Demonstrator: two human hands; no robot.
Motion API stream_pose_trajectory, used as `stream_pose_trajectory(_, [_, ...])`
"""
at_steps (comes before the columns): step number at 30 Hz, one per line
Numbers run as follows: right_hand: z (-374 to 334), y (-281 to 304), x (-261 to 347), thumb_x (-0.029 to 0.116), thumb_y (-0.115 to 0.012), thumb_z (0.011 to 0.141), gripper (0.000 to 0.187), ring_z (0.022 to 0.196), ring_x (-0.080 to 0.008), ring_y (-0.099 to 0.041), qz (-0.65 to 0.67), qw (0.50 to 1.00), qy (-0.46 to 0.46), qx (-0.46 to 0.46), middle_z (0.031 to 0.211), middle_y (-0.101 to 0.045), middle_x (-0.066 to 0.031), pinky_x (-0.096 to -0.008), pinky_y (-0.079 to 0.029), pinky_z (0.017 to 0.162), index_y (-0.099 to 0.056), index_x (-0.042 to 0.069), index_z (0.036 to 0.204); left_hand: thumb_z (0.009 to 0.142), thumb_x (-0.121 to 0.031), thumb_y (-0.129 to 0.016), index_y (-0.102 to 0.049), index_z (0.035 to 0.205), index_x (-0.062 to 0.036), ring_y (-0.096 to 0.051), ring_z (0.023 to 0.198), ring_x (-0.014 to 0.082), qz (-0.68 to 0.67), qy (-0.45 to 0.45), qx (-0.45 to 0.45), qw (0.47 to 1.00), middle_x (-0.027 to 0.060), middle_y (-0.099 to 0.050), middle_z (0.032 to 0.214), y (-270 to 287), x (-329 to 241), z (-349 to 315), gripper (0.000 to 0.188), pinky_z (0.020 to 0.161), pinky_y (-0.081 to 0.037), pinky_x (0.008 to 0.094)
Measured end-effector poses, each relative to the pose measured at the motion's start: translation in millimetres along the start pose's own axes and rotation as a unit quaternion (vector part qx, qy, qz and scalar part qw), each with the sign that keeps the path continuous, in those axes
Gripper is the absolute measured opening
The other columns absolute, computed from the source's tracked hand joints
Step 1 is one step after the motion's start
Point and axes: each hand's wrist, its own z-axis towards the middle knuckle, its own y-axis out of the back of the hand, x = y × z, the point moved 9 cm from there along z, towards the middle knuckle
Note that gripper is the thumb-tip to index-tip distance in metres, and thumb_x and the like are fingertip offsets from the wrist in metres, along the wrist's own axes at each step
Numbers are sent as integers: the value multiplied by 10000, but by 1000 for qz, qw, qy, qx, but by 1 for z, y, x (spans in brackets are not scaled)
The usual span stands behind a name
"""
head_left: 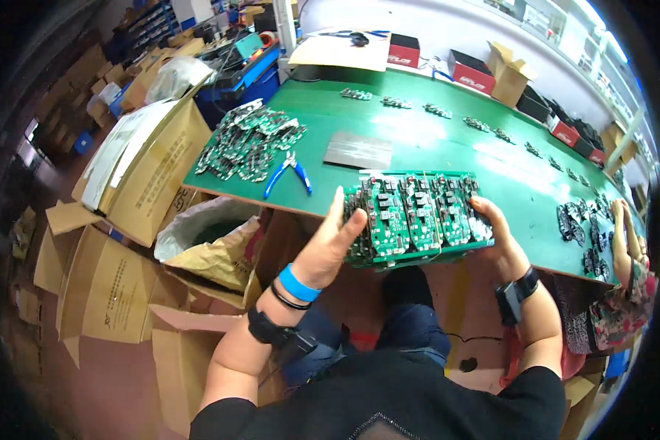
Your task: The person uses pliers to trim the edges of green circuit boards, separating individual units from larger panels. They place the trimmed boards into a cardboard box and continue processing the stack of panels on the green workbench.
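Between my two hands is a thick stack of green circuit board panels [418, 220], populated with black and red parts, held above the table's near edge. My left hand [332, 242] grips its left end, thumb toward the top. At the opposite end my right hand [500, 235] closes round the side, fingers mostly hidden. Blue-handled cutting pliers [289, 176] lie on the green table [323, 110] left of the stack. Beyond the stack rests a flat grey metal plate [358, 151]. A heap of small separated circuit boards [249, 139] covers the table's left end.
Small clusters of boards [437, 110] run in a row along the table. Red boxes [472, 72] line the back. Another person's arms [621, 238] rest at the right end beside black parts [572, 224]. Cardboard boxes [110, 286] and an open sack [216, 253] stand at my left.
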Motion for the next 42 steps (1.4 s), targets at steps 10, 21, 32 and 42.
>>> stream_pose_trajectory(10, [118,88,132,195,-715,735,298,822,-110,-621,-264,964,-15,36,899,-655,-28,-271,-521,714,-614,78,990,754,-578,-606,217,1383,-185,-257,1281,211,-84,115,-24,990,22,-236,1420,-56,101,109,1108,1002,-167,578])
stream_pose_trajectory(21, [171,119,120,259,-673,788,433,891,-75,-557,-379,923,-39,55,1029,-605,-10,-236,-472,766,-551,42,1142,852,-437,-579,-177,1358,-136,-360,1201,183,-51,164,-48,984,45,-388,1313,-69,105,130,714,996,-262,503])
stream_pose_trajectory(32, [36,169,123,525,-521,844,519,656,-142,-607,-522,808,0,-273,796,-605,-56,-264,-449,549,-549,67,1086,835,-462,-584,-514,1122,-50,-521,839,161,49,192,-9,980,51,-575,989,-67,111,137,507,785,-448,341])
stream_pose_trajectory(42, [68,95,52,484,-461,897,711,1037,-278,-541,-341,922,136,-120,1250,-428,-281,-325,-461,858,-260,-26,1349,897,-357,-520,-478,1166,-57,-579,937,181,89,140,64,984,130,-561,1098,-38,80,91,405,795,-491,296])
